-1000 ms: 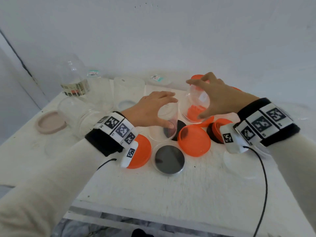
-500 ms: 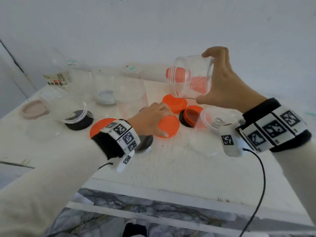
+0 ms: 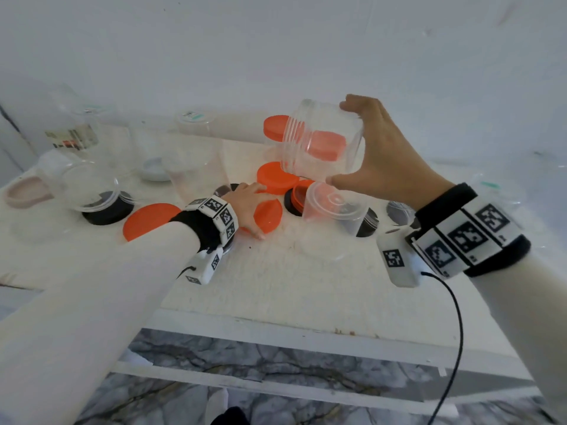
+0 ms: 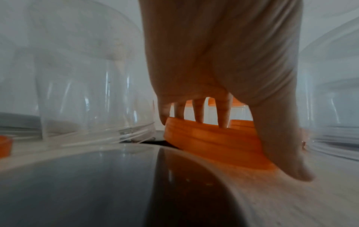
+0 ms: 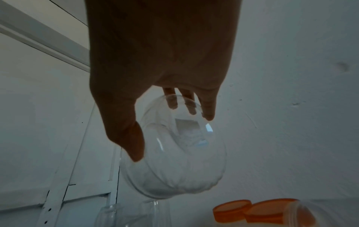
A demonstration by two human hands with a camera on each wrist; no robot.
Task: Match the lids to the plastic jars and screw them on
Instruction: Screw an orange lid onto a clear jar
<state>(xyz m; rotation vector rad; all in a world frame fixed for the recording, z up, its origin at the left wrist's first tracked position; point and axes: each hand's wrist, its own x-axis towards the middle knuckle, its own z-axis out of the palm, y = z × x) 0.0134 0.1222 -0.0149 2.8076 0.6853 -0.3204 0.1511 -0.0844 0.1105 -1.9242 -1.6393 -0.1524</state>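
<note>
Left hand fingers clamp an orange lid tilted on the desk middle; right hand fingers grip a clear jar aloft, sideways (no jar visibly capped yet, so most matching remains).

A clear plastic jar is held tilted on its side above the surface, threaded mouth facing left. Below, an orange lid is tipped up on edge, with further orange lids and clear jars lying around it.
</note>
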